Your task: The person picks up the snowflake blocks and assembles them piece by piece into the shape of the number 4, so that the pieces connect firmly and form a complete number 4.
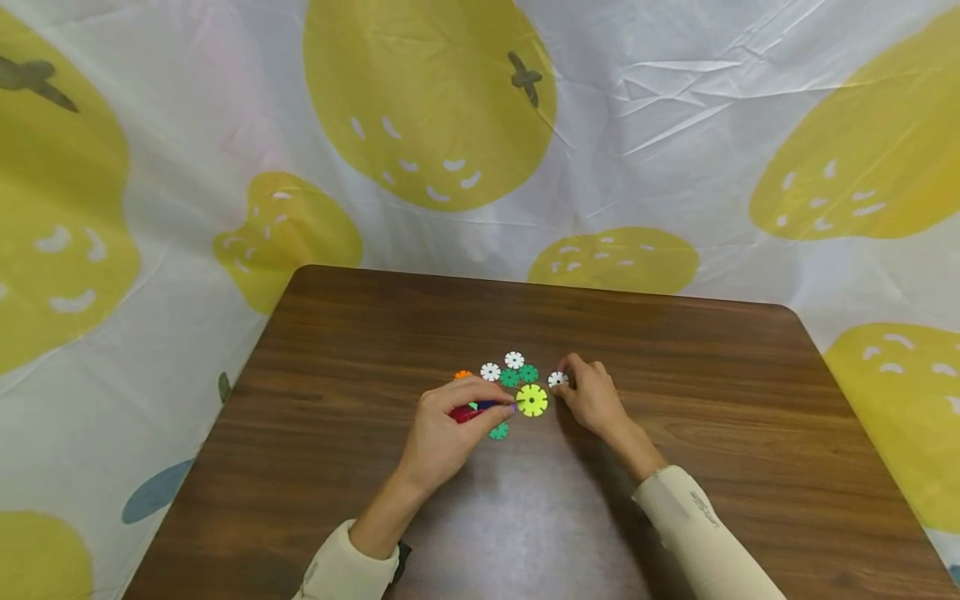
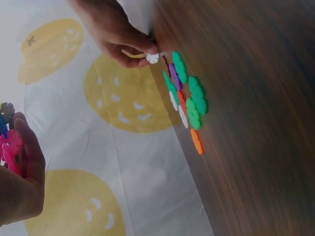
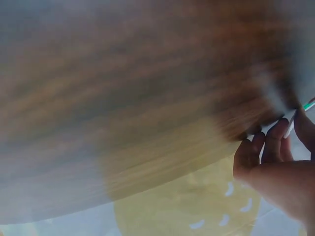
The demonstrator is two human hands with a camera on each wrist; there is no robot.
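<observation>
My left hand (image 1: 441, 425) holds a small cluster of joined, notched plastic discs. A yellow disc (image 1: 532, 400) faces up at its right end, and a pink-red disc (image 2: 13, 142) and a blue one (image 2: 4, 129) show at the fingers. Part of the cluster is hidden by the hand. To the right, my right hand (image 1: 597, 402) pinches a white notched disc (image 1: 557, 379) between thumb and fingers, a short way from the yellow one. In the right wrist view, that white disc (image 3: 289, 129) appears edge-on at the fingertips.
Loose discs lie on the brown wooden table (image 1: 360, 333) beyond and under the left hand: white (image 1: 491, 372), green (image 1: 528, 372), orange (image 1: 462, 374), and purple (image 2: 174, 76). A fruit-patterned cloth (image 1: 652, 183) hangs behind the table's far edge.
</observation>
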